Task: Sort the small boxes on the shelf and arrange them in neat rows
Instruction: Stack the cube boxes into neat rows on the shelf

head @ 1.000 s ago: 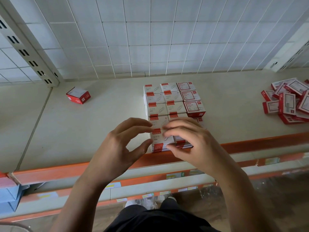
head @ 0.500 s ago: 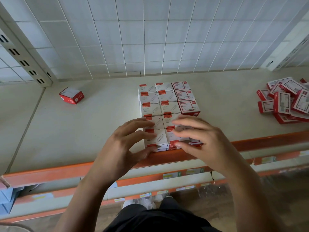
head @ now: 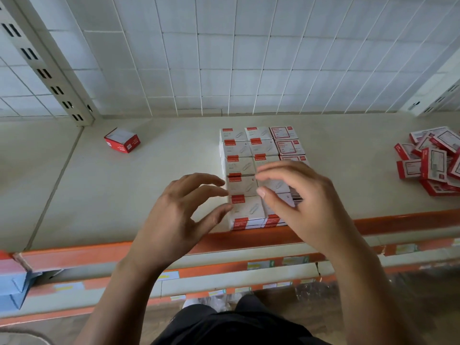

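I am holding both hands over the block of small boxes (head: 245, 168), which is sitting in the middle of the beige shelf (head: 124, 195) and reaching forward to its orange front rail (head: 398, 220). The boxes are lying flat and packed edge to edge in three straight columns. The two left columns are showing white tops with a red tab at one corner and a faint paper-clip drawing, while the right column is showing white labels framed in red. The front faces are showing red patches. My left hand (head: 174, 217) is curving loosely at the block's left side, fingers spread and gripping nothing. Its fingertips are lying right at the edge of the near boxes, though I cannot tell whether they are actually touching. My right hand (head: 306, 202) is arching over the right columns, fingers relaxed and apart, clasping nothing and hiding the boxes beneath it. More boxes of the red-framed kind are lying in a jumbled pile (head: 433, 163) far to the right, some tilted and overlapping. A lone red box (head: 122, 140) is resting askew well to the left, near the slotted upright (head: 44, 63).
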Demonstrator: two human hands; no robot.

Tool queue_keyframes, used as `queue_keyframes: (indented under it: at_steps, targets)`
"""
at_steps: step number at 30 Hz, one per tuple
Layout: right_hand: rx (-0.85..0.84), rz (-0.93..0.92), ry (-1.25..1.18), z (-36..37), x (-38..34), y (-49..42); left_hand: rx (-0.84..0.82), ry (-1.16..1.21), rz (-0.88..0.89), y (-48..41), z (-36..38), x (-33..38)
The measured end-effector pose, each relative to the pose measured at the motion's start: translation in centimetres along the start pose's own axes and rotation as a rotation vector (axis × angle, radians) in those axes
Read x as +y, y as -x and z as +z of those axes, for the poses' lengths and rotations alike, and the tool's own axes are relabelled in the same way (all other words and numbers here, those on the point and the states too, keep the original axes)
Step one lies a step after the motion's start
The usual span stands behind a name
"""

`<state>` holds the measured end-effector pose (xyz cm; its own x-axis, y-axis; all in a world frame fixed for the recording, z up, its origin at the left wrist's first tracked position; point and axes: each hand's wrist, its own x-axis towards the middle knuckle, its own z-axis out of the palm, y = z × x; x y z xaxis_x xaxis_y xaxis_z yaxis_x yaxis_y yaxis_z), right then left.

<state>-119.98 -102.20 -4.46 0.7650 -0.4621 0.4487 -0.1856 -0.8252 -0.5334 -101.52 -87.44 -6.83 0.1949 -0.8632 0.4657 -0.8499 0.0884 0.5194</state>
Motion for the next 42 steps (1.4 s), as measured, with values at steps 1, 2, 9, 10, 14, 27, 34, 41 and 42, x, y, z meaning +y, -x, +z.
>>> queue_keyframes:
  at_steps: [1,2,9,10,14,27,34,41,42]
  targets:
    - [0.006,0.008,0.005,0.5,-0.6,-0.6,0.019,-0.044,-0.005,0.3,-0.4,-0.5]
    - [0.009,0.013,0.001,1.1,-1.2,-1.1,0.038,-0.079,-0.01,0.6,-0.8,-1.1]
    - [0.056,-0.014,-0.084,7.5,-6.0,-6.1,0.172,-0.198,-0.143,3.2,-5.5,-5.5]
    - [0.057,-0.015,-0.096,8.9,-6.6,-7.0,0.19,-0.205,-0.165,3.6,-6.3,-6.2]
    - [0.065,0.001,-0.123,14.4,-8.1,-10.2,0.248,-0.26,-0.241,4.6,-8.7,-8.4]
    - [-0.088,0.19,-0.009,23.6,-8.0,-17.3,0.232,-0.284,-0.324,5.8,-11.1,-11.7]
    - [-0.029,0.184,-0.047,21.5,-8.4,-15.6,0.228,-0.218,-0.322,5.7,-10.3,-11.8]
    - [0.131,0.125,-0.125,14.1,-9.5,-10.1,0.239,-0.176,-0.201,3.6,-9.0,-8.1]
    - [0.143,0.119,-0.145,13.1,-9.5,-9.4,0.246,-0.173,-0.178,3.2,-8.8,-7.3]
